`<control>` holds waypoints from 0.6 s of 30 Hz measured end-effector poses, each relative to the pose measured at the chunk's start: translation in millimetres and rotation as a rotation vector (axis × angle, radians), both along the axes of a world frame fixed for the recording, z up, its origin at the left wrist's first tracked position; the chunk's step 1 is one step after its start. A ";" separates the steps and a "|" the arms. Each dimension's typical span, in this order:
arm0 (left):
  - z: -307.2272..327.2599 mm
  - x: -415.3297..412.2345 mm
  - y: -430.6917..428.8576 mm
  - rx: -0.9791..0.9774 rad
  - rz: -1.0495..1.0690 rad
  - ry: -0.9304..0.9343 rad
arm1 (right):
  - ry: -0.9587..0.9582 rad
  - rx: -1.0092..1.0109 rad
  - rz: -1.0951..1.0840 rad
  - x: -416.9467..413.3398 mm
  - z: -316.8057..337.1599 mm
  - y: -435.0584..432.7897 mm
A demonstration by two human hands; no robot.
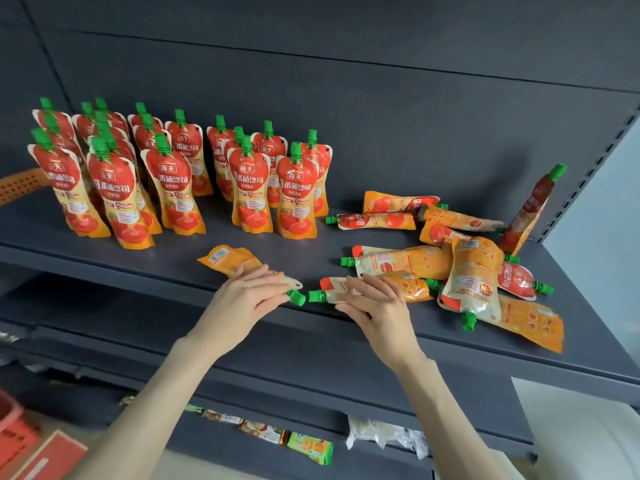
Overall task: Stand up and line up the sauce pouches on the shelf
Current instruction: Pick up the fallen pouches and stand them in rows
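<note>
the job looks a little past halfway; beyond the left hand (pixel 249 296), up and off to its left, the standing pouches (pixel 175 188) are on their bases in several short files, green caps up, fronts facing out, though the files are not quite even and the nearer ones lean a bit; the shelf (pixel 104 251) directly beyond both hands is where the next files would go

the left hand lies over the neck of the barcode pouch (pixel 228 259), which is flat, back side up, its cap (pixel 296 297) pointing toward the right hand; the fingers are nearly straight and rest on it, no grip showing; the right hand (pixel 374 306) covers the neck of the near pouch (pixel 412 287), also flat, cap pointing toward the left hand, the two caps almost touching between the hands; its fingers are lightly bent over the pouch with the thumb along the near edge, and whether it has closed on the pouch i cannot tell

what is left: these two, then the heap (pixel 474 275) just right of the right hand, pouches lying crossed and overlapping, caps every way; well beyond it to the right the leaning pouch (pixel 530 209) is propped against the shelf upright and probably needs moving into line; the uneven files may want a final nudge
</note>
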State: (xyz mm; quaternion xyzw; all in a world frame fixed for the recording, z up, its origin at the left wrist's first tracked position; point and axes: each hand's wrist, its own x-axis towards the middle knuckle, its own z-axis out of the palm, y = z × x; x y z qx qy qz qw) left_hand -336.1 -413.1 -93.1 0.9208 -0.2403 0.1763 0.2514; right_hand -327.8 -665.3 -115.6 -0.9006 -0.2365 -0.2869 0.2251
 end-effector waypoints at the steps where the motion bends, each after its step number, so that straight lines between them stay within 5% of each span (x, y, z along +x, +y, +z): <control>1: 4.0 0.1 1.3 -0.061 0.001 -0.048 | 0.000 0.065 0.027 0.5 4.2 5.3; 9: 54.7 22.1 25.6 -0.528 0.125 -0.262 | 0.219 0.845 0.104 11.3 81.3 58.6; 15: 77.0 66.2 54.4 -0.882 0.204 -0.087 | 0.195 1.163 0.036 53.6 86.9 116.2; 18: 77.1 91.6 65.7 -1.090 0.157 0.152 | 0.229 1.259 0.027 74.6 82.6 144.9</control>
